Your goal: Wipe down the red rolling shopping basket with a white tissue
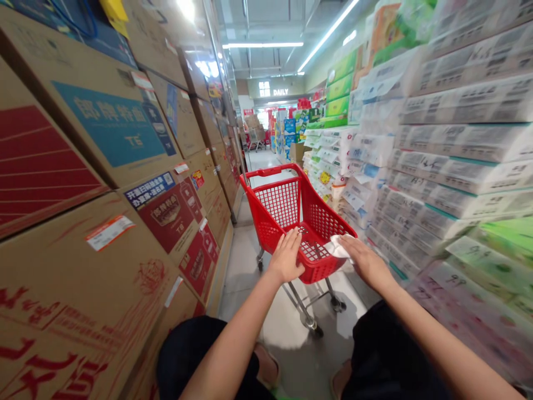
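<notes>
Okay — cartons [112, 266] stacked left, red cart [328, 219] mid-aisle, wrapped packs [441, 166] right.
Cart's near rim [322, 264] is touched by the left hand [288, 258], laid open; soft-looking white cloth [336, 248] is gripped by the right hand [367, 262] at the rim's right end. Cart's judged stiff, fairly light, easily rolled — best held by that rim.
</notes>
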Demonstrator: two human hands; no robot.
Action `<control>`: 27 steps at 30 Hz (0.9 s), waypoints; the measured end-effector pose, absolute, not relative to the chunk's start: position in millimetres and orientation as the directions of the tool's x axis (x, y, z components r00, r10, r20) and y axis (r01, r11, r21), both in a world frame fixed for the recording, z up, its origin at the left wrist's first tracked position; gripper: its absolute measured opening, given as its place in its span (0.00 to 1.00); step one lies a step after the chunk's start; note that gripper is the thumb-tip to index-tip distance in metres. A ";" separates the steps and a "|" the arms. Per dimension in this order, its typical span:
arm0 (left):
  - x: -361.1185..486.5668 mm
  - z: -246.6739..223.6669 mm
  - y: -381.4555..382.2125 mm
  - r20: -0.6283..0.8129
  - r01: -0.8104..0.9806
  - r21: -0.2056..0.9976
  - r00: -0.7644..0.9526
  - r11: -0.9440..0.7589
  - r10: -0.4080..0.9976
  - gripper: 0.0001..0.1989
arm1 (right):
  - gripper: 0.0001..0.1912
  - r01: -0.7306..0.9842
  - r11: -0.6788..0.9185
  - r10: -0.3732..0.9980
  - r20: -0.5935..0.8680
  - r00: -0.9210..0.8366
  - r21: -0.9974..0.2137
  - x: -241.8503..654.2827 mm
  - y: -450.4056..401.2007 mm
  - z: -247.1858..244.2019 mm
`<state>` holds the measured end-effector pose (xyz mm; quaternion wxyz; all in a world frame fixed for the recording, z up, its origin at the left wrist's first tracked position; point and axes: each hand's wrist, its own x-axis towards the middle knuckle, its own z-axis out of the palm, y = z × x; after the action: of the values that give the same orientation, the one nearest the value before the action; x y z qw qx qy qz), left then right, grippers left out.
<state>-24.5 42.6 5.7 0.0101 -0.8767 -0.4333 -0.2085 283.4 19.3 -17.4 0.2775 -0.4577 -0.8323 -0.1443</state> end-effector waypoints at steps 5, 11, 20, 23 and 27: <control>-30.7 3.6 52.9 0.370 0.778 0.164 0.521 -0.606 0.769 0.56 | 0.29 0.869 0.494 0.702 0.598 -0.387 -0.017 245.6 13.3 -17.9; -36.1 3.3 60.7 0.407 0.844 0.127 0.435 -0.521 0.803 0.57 | 0.27 0.853 0.520 0.670 0.601 -0.436 0.039 175.3 -7.7 -18.7; -19.6 -7.6 37.1 0.396 0.833 0.072 0.481 -0.549 0.782 0.48 | 0.38 0.767 0.635 0.574 0.613 -0.543 0.085 163.4 -8.0 -24.4; -25.2 -6.6 35.9 0.389 0.823 0.046 0.507 -0.566 0.769 0.46 | 0.37 0.792 0.607 0.611 0.601 -0.516 0.064 202.6 4.8 -25.4; -26.6 -5.7 40.6 0.370 0.817 0.052 0.518 -0.574 0.771 0.47 | 0.33 0.851 0.520 0.654 0.608 -0.449 0.069 261.4 31.1 -28.1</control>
<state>-26.6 40.6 -5.7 0.0642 -0.8688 -0.4571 -0.1791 261.4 31.1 -28.1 0.2646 -0.4531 -0.8307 -0.1861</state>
